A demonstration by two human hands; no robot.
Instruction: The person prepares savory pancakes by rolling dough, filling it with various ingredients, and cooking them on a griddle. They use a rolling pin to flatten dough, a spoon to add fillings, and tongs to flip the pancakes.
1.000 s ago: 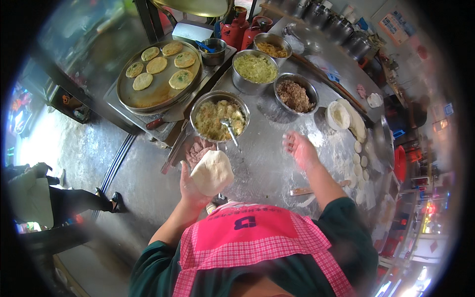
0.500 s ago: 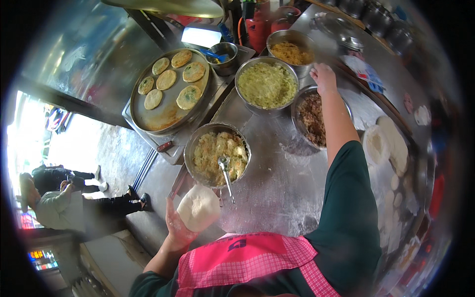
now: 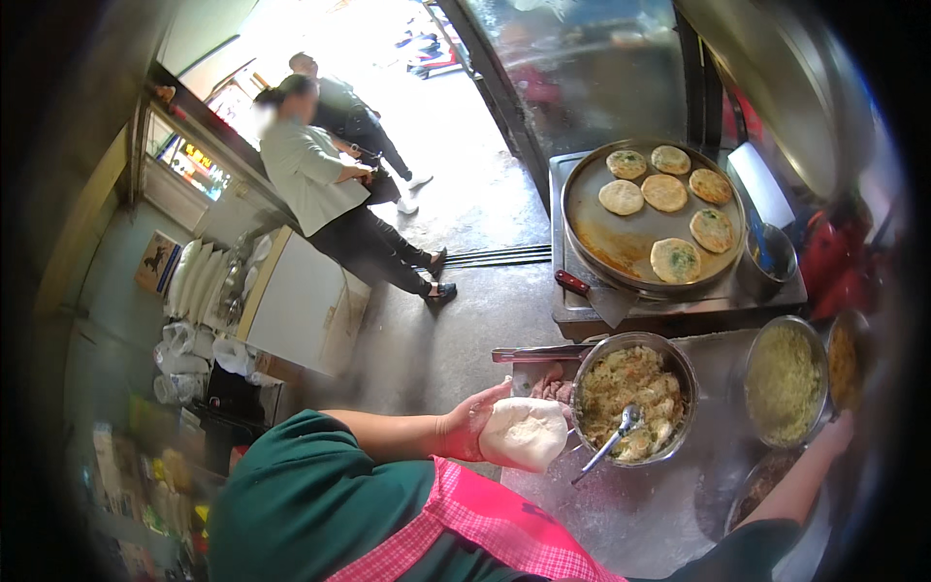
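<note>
My left hand point(image 3: 465, 427) holds a flat white dough round point(image 3: 522, 433) beside a steel bowl of mixed filling point(image 3: 621, 383), with a spoon point(image 3: 601, 446) in it. At the far right, my right hand point(image 3: 832, 434) is at the rims of bowls of pale green filling point(image 3: 781, 383) and orange-yellow filling point(image 3: 846, 359), fingers curled, their contents hidden. A bowl of brown filling point(image 3: 756, 490) lies under that forearm. Several browned flatbreads point(image 3: 665, 192) lie on a round griddle point(image 3: 606, 238).
A red-handled blade point(image 3: 582, 288) lies by the griddle; a pot with a blue utensil point(image 3: 771, 267) stands right. Two people point(image 3: 305, 179) point(image 3: 344, 102) are near the doorway. A white counter point(image 3: 296, 310) and packaging point(image 3: 199, 281) are at left; red gas cylinders point(image 3: 834, 262) are at back right.
The view has swung left toward the doorway and people. My right hand has reached out to the far filling bowls; my left hand still holds the dough.
</note>
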